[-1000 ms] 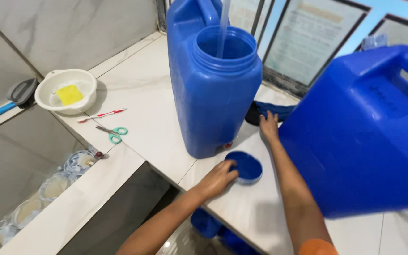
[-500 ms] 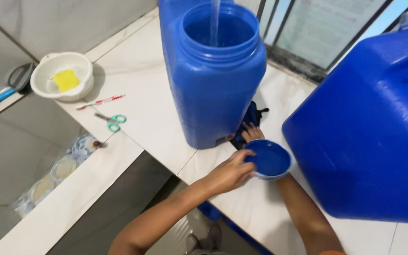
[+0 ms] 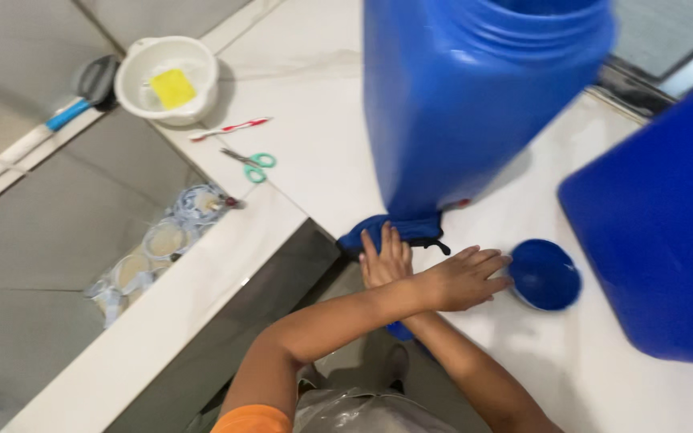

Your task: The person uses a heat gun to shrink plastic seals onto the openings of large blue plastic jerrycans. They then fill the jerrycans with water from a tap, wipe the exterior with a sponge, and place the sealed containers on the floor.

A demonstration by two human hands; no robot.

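My arms are crossed over the front edge of a white counter (image 3: 322, 120). My left hand (image 3: 465, 278) lies flat on the counter with its fingers spread, the fingertips at the rim of a round blue lid (image 3: 545, 274) that lies there hollow side up. My right hand (image 3: 384, 256) rests flat, fingers together, on a dark blue cloth (image 3: 411, 230) bunched at the foot of a tall blue plastic container (image 3: 475, 96). A second large blue container (image 3: 659, 232) fills the right side.
At the back left stand a white bowl (image 3: 142, 68) with a yellow sponge (image 3: 172, 87), a red-and-white toothbrush (image 3: 228, 128) and green-handled scissors (image 3: 252, 163). A brush with a blue-and-white handle (image 3: 42, 136) and a bag of round items (image 3: 158, 248) lie on the lower ledge.
My left hand has set the blue lid down and now lies beside it. My right hand has slid left with the cloth to the container's foot. The view has tilted downward.
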